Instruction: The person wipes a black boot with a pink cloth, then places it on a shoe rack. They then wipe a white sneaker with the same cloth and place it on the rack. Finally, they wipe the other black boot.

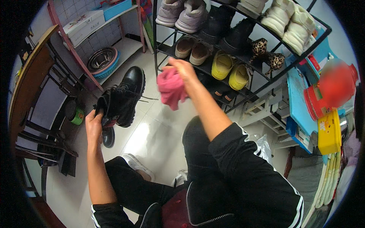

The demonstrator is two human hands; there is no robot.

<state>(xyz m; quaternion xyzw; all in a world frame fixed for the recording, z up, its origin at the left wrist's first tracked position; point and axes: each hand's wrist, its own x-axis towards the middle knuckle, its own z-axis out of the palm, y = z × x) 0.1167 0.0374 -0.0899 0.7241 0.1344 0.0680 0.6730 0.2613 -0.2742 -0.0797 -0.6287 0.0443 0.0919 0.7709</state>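
A black leather lace-up boot (pixel 122 94) is gripped at its ankle opening by my left hand (pixel 94 123). Its toe points up and away, the ridged sole faces right, and a loose lace sticks out to the right. My right hand (pixel 182 69) holds a crumpled pink cloth (pixel 171 85), apart from the boot and slightly blurred. Below my left hand, another black shoe (pixel 108 137) stands on the tiled floor, partly hidden by my wrist.
Ahead stands a black metal shoe rack (pixel 168 52) with several pairs, including yellow shoes (pixel 222 65) and leopard-print heels (pixel 259 48). Nested basins (pixel 102 61) sit on a low shelf at left, near a wooden folding table (pixel 34 68). A blue table (pixel 299 94) is at right.
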